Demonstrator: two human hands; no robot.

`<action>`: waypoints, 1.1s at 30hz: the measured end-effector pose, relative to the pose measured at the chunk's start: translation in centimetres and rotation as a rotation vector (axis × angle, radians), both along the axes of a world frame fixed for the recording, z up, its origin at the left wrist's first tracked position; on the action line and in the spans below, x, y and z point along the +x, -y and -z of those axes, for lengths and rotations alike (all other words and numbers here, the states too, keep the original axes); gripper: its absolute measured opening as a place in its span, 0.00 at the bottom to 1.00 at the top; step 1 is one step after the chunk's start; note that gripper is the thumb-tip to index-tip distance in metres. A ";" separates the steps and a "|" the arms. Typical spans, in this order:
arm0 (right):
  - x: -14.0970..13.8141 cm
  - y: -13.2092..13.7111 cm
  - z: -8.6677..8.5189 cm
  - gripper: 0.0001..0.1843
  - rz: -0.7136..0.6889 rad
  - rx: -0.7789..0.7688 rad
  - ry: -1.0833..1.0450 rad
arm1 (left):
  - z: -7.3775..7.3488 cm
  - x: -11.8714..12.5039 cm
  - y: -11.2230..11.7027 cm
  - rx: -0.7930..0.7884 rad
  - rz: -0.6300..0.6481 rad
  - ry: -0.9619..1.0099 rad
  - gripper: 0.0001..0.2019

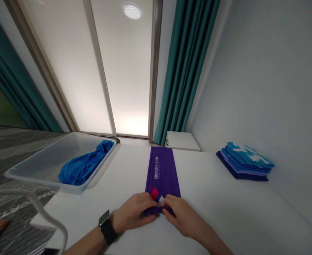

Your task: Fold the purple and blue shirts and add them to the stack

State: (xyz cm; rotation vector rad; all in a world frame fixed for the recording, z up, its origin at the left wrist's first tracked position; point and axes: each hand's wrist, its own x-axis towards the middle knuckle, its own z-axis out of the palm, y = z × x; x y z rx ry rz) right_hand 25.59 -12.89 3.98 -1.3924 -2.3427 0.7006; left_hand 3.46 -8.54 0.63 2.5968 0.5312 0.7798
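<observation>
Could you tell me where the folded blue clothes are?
Head view: the stack of folded blue clothes lies far right on the white table, by the wall, right of the purple cloth.

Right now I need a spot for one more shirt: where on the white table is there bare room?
Widest bare table lies between the purple garment and the folded stack by the wall. A narrower strip runs between the garment and the clear tub. Crowded: the near edge, where left hand and right hand pinch the garment's end.

Purple garment [162,173], folded into a long narrow strip, white lettering up, flat on white table [211,202]
</observation>
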 end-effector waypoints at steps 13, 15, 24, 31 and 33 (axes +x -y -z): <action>1.5 1.4 2.6 0.16 0.170 0.046 -0.083 | 0.0 0.1 -0.7 -0.408 -0.230 0.016 0.13; 2.0 1.2 3.1 0.13 0.173 0.037 -0.106 | 0.0 0.1 -0.8 -0.470 -0.238 -0.006 0.13; 2.6 2.3 1.3 0.13 0.164 -0.141 -0.108 | -2.2 -0.1 0.8 -0.572 -0.182 -0.082 0.14; 3.1 2.4 -1.7 0.09 0.098 -0.309 -0.169 | -2.8 -0.5 2.7 -0.926 -0.219 -0.016 0.17; 3.0 1.8 -2.0 0.08 0.097 -0.330 -0.225 | -3.0 -0.5 2.5 -1.010 -0.221 0.044 0.17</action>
